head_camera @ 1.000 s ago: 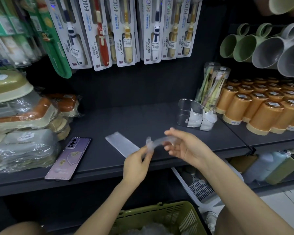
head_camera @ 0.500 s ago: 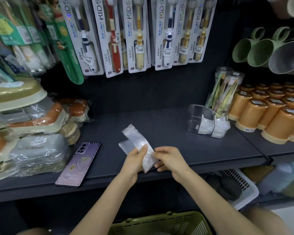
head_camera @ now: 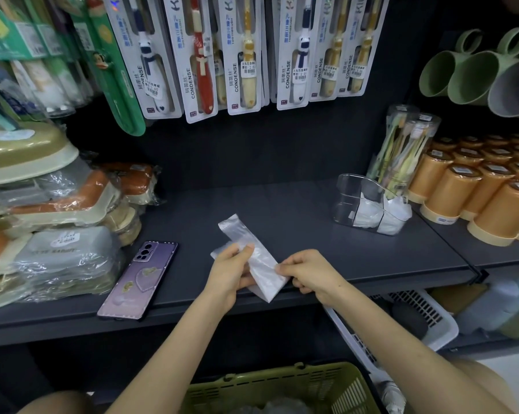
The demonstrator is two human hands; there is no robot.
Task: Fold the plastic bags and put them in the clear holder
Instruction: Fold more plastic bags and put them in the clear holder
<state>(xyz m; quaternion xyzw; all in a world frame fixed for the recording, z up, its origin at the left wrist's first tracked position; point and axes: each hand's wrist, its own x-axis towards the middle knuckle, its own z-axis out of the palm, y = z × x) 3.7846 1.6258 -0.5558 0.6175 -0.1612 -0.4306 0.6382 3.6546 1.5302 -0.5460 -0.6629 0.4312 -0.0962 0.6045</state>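
Observation:
A translucent plastic bag (head_camera: 262,264), folded into a long strip with its lower part doubled over, lies on the dark shelf (head_camera: 312,252) near the front edge. My left hand (head_camera: 230,273) holds the strip's left side with thumb and fingers curled on it. My right hand (head_camera: 309,273) pinches the fold's right edge. The clear holder (head_camera: 346,201) stands at the right back of the shelf, with folded white bags inside it.
A purple phone (head_camera: 138,279) lies left of my hands. Wrapped trays (head_camera: 58,222) are stacked at the left, orange cups (head_camera: 476,198) at the right. Toothbrush packs (head_camera: 243,55) hang above. A green basket (head_camera: 282,389) and a white basket (head_camera: 413,315) sit below the shelf.
A second ago both hands held the bag in the air near the holder. They brought it down to the shelf's front edge and doubled the strip over; since half a second ago little has moved.

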